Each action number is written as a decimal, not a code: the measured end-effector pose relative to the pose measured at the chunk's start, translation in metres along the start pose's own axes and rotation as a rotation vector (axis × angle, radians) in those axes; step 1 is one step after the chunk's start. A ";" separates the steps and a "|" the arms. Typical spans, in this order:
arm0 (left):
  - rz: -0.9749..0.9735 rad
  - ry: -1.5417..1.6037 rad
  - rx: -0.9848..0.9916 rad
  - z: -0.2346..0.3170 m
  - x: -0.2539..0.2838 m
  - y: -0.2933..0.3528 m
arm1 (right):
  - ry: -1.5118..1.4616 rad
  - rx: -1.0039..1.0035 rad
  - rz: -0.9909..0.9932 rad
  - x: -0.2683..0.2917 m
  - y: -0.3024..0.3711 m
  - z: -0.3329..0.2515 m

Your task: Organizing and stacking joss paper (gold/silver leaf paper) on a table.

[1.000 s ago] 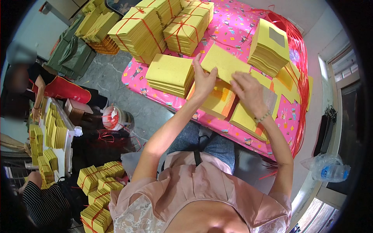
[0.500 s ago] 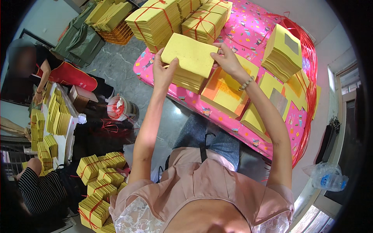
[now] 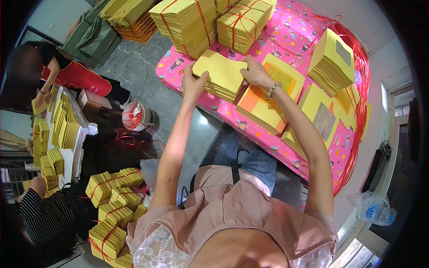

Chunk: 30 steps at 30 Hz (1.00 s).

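A stack of yellow paper sheets (image 3: 219,73) lies near the front edge of the pink patterned cover. My left hand (image 3: 195,84) is closed on its left end, with the thumb on top and the fingers mostly hidden along the side. At the right end, my right hand (image 3: 258,73) grips the same stack between bent fingers and thumb. Just right of it is a flat yellow pile with an orange patch (image 3: 263,109). Behind the held stack stand tall yellow paper bundles (image 3: 184,27) tied with red string.
Red plastic strands (image 3: 363,98) run down the right side beside a tall yellow stack (image 3: 331,62). On the left, a person (image 3: 54,71) handles yellow paper by a white table (image 3: 78,156). A bucket (image 3: 149,119) and tied bundles (image 3: 107,239) stand on the floor.
The paper between my hands has come down; its top now lies flush with the sheets beneath. My view has shifted slightly. The person at left now has a yellow piece in hand.
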<state>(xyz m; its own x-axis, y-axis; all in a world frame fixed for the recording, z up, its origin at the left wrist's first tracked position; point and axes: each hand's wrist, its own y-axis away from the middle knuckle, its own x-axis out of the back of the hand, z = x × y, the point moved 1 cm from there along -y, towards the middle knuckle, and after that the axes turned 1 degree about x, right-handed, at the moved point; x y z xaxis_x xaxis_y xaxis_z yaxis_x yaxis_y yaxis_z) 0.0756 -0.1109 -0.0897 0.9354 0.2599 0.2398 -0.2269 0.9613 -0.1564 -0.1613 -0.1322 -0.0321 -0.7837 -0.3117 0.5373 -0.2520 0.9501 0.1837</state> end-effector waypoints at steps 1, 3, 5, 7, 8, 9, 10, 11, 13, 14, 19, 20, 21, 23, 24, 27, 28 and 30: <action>-0.001 0.001 0.001 0.000 -0.001 0.001 | 0.025 -0.020 -0.021 0.001 -0.001 0.000; 0.022 -0.005 -0.039 0.000 -0.003 0.003 | 0.032 -0.041 -0.019 0.000 -0.004 0.001; 0.025 0.014 -0.024 0.004 -0.005 0.007 | 0.037 -0.062 -0.018 0.000 -0.005 0.001; 0.032 0.032 -0.009 0.005 -0.006 0.010 | 0.061 -0.057 -0.028 0.000 -0.005 -0.001; 0.093 -0.102 -0.111 0.005 -0.004 0.012 | 0.061 -0.056 -0.030 -0.001 -0.004 -0.004; 0.153 -0.236 -0.212 0.005 -0.003 0.014 | 0.094 -0.047 -0.029 -0.002 -0.003 -0.007; 0.148 -0.234 -0.211 0.009 -0.007 0.019 | 0.126 -0.044 -0.023 -0.001 -0.002 -0.007; 0.246 -0.500 -0.333 0.019 -0.010 0.027 | 0.126 -0.049 -0.020 0.000 -0.001 -0.006; 0.344 -0.766 -0.452 0.030 -0.011 0.030 | 0.153 -0.046 -0.022 0.001 -0.001 -0.005; 0.217 -0.729 -0.514 0.031 -0.009 0.026 | 0.154 -0.047 -0.023 0.001 0.000 -0.006; -0.289 -0.222 -0.207 0.025 -0.020 0.014 | 0.157 -0.025 -0.016 -0.001 -0.003 -0.005; -0.269 -0.337 -0.295 0.027 -0.024 0.015 | 0.158 -0.029 -0.015 -0.001 -0.003 -0.003; -0.247 -0.452 -0.384 0.029 -0.028 0.016 | 0.144 -0.020 -0.002 -0.001 -0.004 -0.001; -0.254 -0.621 -0.427 0.029 -0.033 0.027 | 0.131 -0.008 0.005 -0.002 -0.001 -0.007; -0.262 -0.789 -0.470 0.028 -0.034 0.031 | 0.134 -0.010 -0.001 -0.002 0.001 -0.009; -0.274 -0.832 -0.490 0.024 -0.035 0.031 | 0.212 0.059 0.027 0.002 0.000 -0.003; -0.277 -0.831 -0.491 0.023 -0.036 0.031 | 0.288 0.132 0.057 0.004 -0.001 -0.002; -0.286 -0.866 -0.495 0.022 -0.039 0.031 | 0.268 0.125 0.059 0.007 -0.004 0.002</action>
<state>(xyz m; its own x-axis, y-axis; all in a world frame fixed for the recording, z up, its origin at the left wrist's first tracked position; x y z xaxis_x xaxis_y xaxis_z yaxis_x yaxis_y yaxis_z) 0.0260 -0.0893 -0.0824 0.3772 0.1928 0.9059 0.2932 0.9029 -0.3142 -0.1674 -0.1385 -0.0307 -0.6255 -0.2310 0.7453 -0.2909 0.9553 0.0520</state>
